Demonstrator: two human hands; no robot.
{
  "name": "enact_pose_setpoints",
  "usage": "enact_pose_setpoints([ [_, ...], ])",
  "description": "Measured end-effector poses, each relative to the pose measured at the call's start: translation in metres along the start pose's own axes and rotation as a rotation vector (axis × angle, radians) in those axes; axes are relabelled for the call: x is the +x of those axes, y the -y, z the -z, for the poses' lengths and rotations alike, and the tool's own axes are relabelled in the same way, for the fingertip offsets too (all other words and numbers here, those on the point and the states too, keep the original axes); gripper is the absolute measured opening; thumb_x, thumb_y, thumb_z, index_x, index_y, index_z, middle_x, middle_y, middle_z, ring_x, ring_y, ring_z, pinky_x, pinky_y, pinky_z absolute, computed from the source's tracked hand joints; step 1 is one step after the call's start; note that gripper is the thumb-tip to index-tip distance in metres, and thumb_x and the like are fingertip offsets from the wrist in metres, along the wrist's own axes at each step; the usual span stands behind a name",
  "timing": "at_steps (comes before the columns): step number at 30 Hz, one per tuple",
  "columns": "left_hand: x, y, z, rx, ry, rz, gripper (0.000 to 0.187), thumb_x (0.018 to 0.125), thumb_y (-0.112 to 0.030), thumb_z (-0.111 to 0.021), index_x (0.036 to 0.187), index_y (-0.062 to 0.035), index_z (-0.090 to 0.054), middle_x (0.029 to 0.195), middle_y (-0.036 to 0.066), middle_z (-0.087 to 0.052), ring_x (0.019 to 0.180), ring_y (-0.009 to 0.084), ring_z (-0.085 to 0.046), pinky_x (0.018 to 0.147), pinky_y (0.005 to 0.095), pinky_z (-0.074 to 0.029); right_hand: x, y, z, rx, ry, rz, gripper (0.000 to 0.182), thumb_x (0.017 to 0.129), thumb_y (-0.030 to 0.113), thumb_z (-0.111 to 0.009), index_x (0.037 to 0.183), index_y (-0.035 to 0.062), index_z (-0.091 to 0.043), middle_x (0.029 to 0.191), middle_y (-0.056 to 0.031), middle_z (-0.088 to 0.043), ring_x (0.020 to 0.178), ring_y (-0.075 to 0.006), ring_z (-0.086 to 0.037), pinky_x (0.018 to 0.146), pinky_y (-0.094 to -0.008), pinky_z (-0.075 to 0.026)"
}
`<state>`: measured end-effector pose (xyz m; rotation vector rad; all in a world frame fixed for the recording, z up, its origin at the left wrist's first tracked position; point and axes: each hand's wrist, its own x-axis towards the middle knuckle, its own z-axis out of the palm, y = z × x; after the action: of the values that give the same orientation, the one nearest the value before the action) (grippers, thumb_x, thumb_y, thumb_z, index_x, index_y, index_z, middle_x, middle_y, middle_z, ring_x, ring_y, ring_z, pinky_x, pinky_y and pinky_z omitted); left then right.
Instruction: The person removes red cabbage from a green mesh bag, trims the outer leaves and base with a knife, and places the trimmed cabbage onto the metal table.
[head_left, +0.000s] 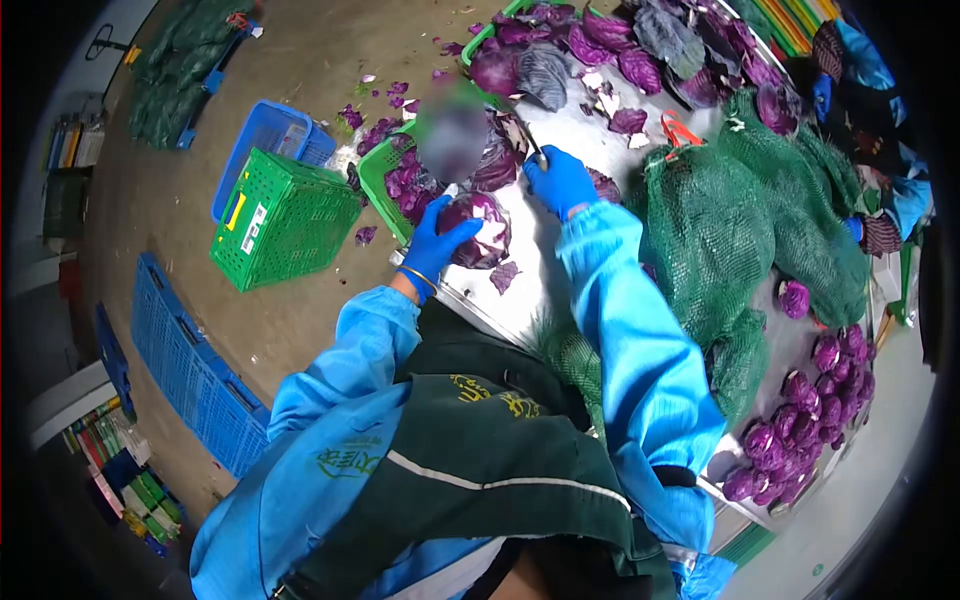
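Note:
My left hand (438, 245), in a blue glove, is wrapped against the left side of a purple cabbage (482, 230) near the table's edge. My right hand (560, 180), also gloved in blue, is closed around the handle of a knife (537, 153), its dark blade pointing up and left. A loose purple leaf (504, 276) lies on the metal table (540, 270) just below the cabbage. Beyond my hands, a green crate (378, 185) holds purple leaves. A blurred patch hides part of that area.
Green net sacks (700, 220) lie right of my right arm, with several small purple cabbages (800, 430) beyond. A leaf pile (640, 50) covers the far end. Another person's gloved hand (822, 97) is at the upper right. Green crate (280, 220) and blue pallet (190, 360) stand left.

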<state>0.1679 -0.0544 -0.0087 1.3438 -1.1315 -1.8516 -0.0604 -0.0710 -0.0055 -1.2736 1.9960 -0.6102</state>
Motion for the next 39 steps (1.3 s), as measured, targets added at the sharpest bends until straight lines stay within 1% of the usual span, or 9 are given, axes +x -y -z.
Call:
enact_pose_setpoints([
  [6,0.013,0.007,-0.004,-0.229,0.021,0.046,0.059,0.075,-0.017,-0.075,0.124,-0.0039,-0.046,0.112,0.009,-0.056,0.099,0.0162,-0.056,0.085,0.0306,-0.048,-0.092,0.008,-0.011,0.214,0.092,0.077,0.048,0.091,0.034,-0.051,0.134,0.0138,-0.042,0.107,-0.0223,-0.061,0.097,-0.0374,-0.06,0.082,-0.0408,-0.047],
  [12,0.017,0.0,-0.014,0.015,0.02,-0.005,0.058,0.073,-0.017,-0.077,0.119,-0.0018,-0.047,0.109,0.009,-0.057,0.097,0.0152,-0.056,0.084,0.0283,-0.048,-0.089,0.006,-0.032,0.262,-0.035,-0.031,0.043,0.093,0.031,-0.047,0.131,0.0121,-0.045,0.106,-0.0234,-0.061,0.103,-0.0398,-0.057,0.088,-0.0418,-0.044],
  [13,0.017,-0.001,-0.011,0.104,0.074,-0.063,0.06,0.071,-0.017,-0.078,0.121,-0.0027,-0.047,0.111,0.009,-0.056,0.101,0.0161,-0.054,0.089,0.0297,-0.046,-0.069,-0.034,-0.066,0.262,-0.38,0.137,0.041,0.094,0.031,-0.046,0.127,0.0077,-0.048,0.091,-0.0211,-0.066,0.079,-0.0337,-0.065,0.071,-0.0383,-0.05],
  [14,0.022,0.018,-0.001,0.267,0.136,-0.228,0.066,0.07,-0.017,-0.078,0.125,-0.0042,-0.045,0.117,0.01,-0.053,0.108,0.0177,-0.051,0.094,0.0314,-0.042,-0.063,-0.033,-0.053,0.695,-0.146,-0.287,0.037,0.095,0.031,-0.045,0.121,0.0058,-0.052,0.075,-0.0143,-0.066,0.048,-0.0194,-0.057,0.046,-0.0308,-0.046],
  [16,0.005,0.008,0.003,0.333,0.314,-0.263,0.072,0.069,-0.017,-0.078,0.13,-0.0057,-0.041,0.123,0.01,-0.049,0.114,0.0183,-0.047,0.098,0.0322,-0.039,-0.058,-0.05,-0.059,0.878,-0.137,-0.344,0.032,0.095,0.03,-0.046,0.114,0.0052,-0.055,0.066,-0.0075,-0.064,0.037,-0.0081,-0.042,0.034,-0.0241,-0.034],
  [21,-0.006,-0.004,0.037,0.256,0.432,-0.165,0.086,0.064,-0.019,-0.081,0.136,-0.0071,-0.035,0.13,0.011,-0.044,0.12,0.0229,-0.044,0.103,0.0354,-0.034,-0.072,-0.036,-0.048,0.896,-0.138,-0.266,0.031,0.095,0.026,-0.048,0.116,0.0044,-0.054,0.07,-0.0065,-0.065,0.037,-0.0078,-0.044,0.035,-0.0222,-0.034],
  [26,-0.005,-0.02,0.033,0.733,0.461,-0.51,0.094,0.062,-0.02,-0.083,0.139,-0.0086,-0.031,0.136,0.01,-0.039,0.125,0.0227,-0.039,0.106,0.0354,-0.031,-0.059,0.018,-0.044,0.515,-0.252,0.149,0.038,0.091,0.023,-0.057,0.125,0.0066,-0.053,0.086,-0.0105,-0.067,0.071,-0.0153,-0.063,0.074,-0.0301,-0.05],
  [34,0.002,-0.005,0.027,-0.193,0.042,0.19,0.076,0.071,-0.027,-0.078,0.131,-0.0099,-0.034,0.122,0.011,-0.049,0.104,0.0227,-0.057,0.077,0.0318,-0.054,-0.092,0.009,-0.021,0.825,-0.095,-0.172,0.034,0.094,0.027,-0.051,0.119,0.0046,-0.056,0.095,-0.0057,-0.066,0.053,-0.0038,-0.046,0.048,-0.0196,-0.039],
  [39,0.014,0.001,0.022,0.59,-0.031,-0.22,0.087,0.064,-0.037,-0.082,0.132,-0.008,-0.036,0.123,0.019,-0.044,0.106,0.0287,-0.053,0.089,0.0367,-0.046,-0.102,0.003,-0.053,0.364,-0.01,0.161,0.053,0.094,0.028,-0.046,0.141,0.0098,-0.029,0.114,-0.0268,-0.056,0.103,-0.0404,-0.057,0.085,-0.0401,-0.045],
])
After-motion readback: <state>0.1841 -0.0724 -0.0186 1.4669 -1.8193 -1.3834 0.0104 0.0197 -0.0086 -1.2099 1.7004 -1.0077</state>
